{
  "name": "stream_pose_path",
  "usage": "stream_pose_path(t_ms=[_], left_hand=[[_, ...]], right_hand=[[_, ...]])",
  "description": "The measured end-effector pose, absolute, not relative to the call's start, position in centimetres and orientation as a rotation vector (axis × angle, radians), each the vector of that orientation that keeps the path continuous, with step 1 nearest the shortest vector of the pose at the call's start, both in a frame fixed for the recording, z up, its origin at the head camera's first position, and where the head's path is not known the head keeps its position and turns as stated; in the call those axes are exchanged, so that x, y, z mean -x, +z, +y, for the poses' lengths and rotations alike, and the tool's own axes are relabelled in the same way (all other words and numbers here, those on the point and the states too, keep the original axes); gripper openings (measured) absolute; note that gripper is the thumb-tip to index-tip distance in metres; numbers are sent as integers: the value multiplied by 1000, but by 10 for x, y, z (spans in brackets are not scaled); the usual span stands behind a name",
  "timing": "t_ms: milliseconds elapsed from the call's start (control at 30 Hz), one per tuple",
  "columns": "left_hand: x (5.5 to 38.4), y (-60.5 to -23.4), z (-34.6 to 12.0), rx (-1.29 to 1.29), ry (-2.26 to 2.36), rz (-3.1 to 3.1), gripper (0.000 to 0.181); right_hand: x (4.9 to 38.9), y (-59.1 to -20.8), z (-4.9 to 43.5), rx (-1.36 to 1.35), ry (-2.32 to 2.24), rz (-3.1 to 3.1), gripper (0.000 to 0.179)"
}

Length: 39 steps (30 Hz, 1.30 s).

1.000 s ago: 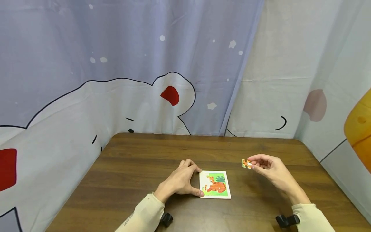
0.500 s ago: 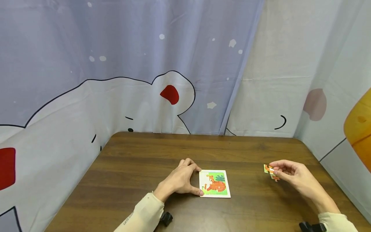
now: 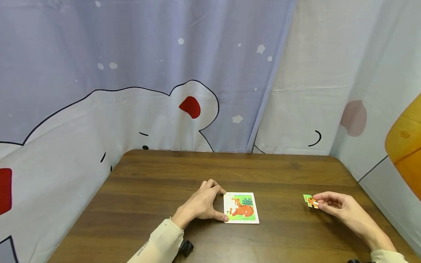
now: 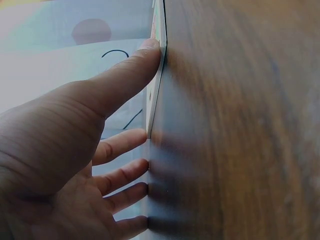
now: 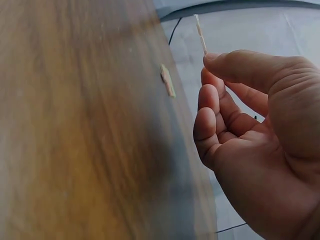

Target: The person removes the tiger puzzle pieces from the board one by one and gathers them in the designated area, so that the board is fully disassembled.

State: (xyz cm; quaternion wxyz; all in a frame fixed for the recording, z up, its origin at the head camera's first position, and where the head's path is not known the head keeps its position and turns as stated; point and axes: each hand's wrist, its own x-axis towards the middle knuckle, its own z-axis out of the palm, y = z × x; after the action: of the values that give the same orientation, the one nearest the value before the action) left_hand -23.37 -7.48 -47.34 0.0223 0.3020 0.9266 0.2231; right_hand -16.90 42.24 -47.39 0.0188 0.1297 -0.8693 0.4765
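Observation:
A square puzzle board [image 3: 241, 220] with a white border and a tiger picture lies flat on the table. At its left side is my left hand [image 3: 198, 205], thumb and forefinger spread to the two left corners and touching them. The left wrist view shows this thumb [image 4: 125, 72] lying straight on the board's edge [image 4: 156, 100]. Off to the right, my right hand [image 3: 345, 208] pinches a small jigsaw piece [image 3: 314, 203] with orange stripes between thumb and fingers, seen edge-on in the right wrist view. Another jigsaw piece [image 5: 168, 81] lies on the table below, its green part [image 3: 306, 197] showing behind the held one.
The brown wooden table [image 3: 158, 175] has rounded far corners. A printed curtain [image 3: 148, 117] hangs along its back and sides. Bare wood lies between the board and the right hand.
My right hand has moved right and toward me, away from the board, with the jigsaw piece still pinched. The second piece has come into sight beside it. My left hand stays at the board.

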Motion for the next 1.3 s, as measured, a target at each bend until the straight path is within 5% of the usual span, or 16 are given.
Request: stream_pose_path(t_ms=[1300], left_hand=[[233,-470,-74,-941,694,2867,88]], right_hand=[[169,-496,425,-419,1277,-2792,19]])
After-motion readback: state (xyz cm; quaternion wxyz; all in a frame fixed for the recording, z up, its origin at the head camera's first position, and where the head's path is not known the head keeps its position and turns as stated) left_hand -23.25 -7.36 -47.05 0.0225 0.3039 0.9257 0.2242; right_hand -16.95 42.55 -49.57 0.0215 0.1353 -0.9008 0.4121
